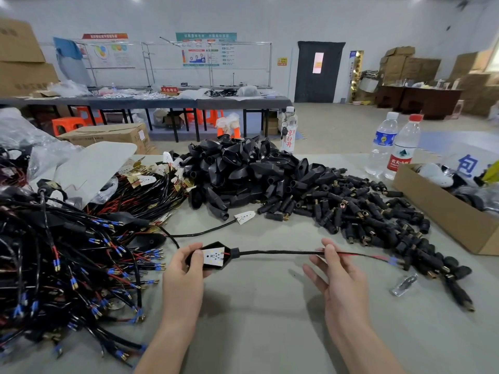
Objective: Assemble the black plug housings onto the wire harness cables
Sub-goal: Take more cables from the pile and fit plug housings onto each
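Note:
My left hand [186, 271] grips a black plug housing [228, 255] with a small white LED board [214, 256] seated in it. A black cable [275, 252] runs right from the housing's neck. My right hand [334, 273] pinches that cable between thumb and forefinger, where red and black wires emerge and end in a blue terminal [393, 261]. A big heap of loose black housings [243, 171] lies behind, and small black plugs with brass tips [351, 209] spread to its right. Another cable with a white board [244, 217] lies in front of the heap.
A tangle of wire harnesses with blue terminals [67, 260] fills the left side of the table. A cardboard box [453, 211] stands at the right edge, with two water bottles [391, 147] behind it. A small clear plastic piece [403, 284] lies at right.

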Action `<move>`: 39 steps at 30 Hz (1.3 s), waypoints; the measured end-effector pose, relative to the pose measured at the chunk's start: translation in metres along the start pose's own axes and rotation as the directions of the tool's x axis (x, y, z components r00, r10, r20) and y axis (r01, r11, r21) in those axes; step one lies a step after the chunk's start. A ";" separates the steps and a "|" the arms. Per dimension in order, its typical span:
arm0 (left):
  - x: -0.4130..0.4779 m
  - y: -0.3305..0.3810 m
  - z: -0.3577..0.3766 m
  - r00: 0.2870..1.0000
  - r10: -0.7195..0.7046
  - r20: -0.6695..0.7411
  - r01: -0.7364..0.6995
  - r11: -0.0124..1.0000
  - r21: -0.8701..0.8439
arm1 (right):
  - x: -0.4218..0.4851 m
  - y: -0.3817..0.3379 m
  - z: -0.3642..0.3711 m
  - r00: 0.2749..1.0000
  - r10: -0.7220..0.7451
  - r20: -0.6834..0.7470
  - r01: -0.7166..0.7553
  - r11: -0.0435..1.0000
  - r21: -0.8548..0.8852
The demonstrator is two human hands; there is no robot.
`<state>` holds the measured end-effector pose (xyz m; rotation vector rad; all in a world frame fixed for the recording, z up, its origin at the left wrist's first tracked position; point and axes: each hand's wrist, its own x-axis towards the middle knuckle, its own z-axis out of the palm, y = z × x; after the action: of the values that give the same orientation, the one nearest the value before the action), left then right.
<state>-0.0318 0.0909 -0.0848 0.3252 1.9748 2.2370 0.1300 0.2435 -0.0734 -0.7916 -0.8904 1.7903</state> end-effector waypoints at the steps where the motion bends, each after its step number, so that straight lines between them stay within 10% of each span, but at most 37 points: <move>1: 0.000 0.000 -0.001 1.000 0.004 -0.002 -0.004 1.000 0.001 | 0.000 0.000 -0.001 1.000 -0.021 -0.007 0.021 1.000 -0.021; 9: -0.006 0.003 -0.002 0.993 0.119 -0.001 -0.117 0.972 0.206 | -0.004 -0.001 0.003 0.995 -0.101 0.010 0.102 0.988 -0.115; 13: -0.019 0.006 0.000 0.895 0.431 0.112 -0.411 0.702 0.581 | -0.014 0.004 0.011 0.991 -0.003 0.135 0.025 0.986 -0.162; 18: -0.050 0.004 0.025 0.684 0.484 0.546 -0.722 0.555 0.412 | -0.033 0.019 0.023 0.894 0.126 0.430 0.009 0.954 -0.298; 23: -0.044 -0.004 0.024 0.724 0.370 0.583 -0.646 0.660 0.383 | -0.034 0.017 0.019 0.862 0.134 0.489 0.148 0.855 -0.497; 30: -0.038 -0.011 0.024 0.865 0.298 0.404 -0.480 0.726 0.493 | -0.009 0.007 -0.006 0.794 -0.250 0.553 0.604 0.224 -0.765; 33: -0.037 -0.011 0.022 0.861 0.309 0.404 -0.491 0.713 0.500 | 0.005 0.005 -0.024 0.826 -0.291 0.483 0.485 -0.071 -0.872; 39: -0.033 -0.009 0.022 0.877 0.266 0.401 -0.444 0.768 0.462 | 0.021 -0.008 -0.050 0.905 -0.215 0.367 0.301 -0.286 -0.910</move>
<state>0.0052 0.1050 -0.0932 1.1435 2.4762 1.5760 0.1679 0.2768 -0.0957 -1.3027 -2.4452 0.1759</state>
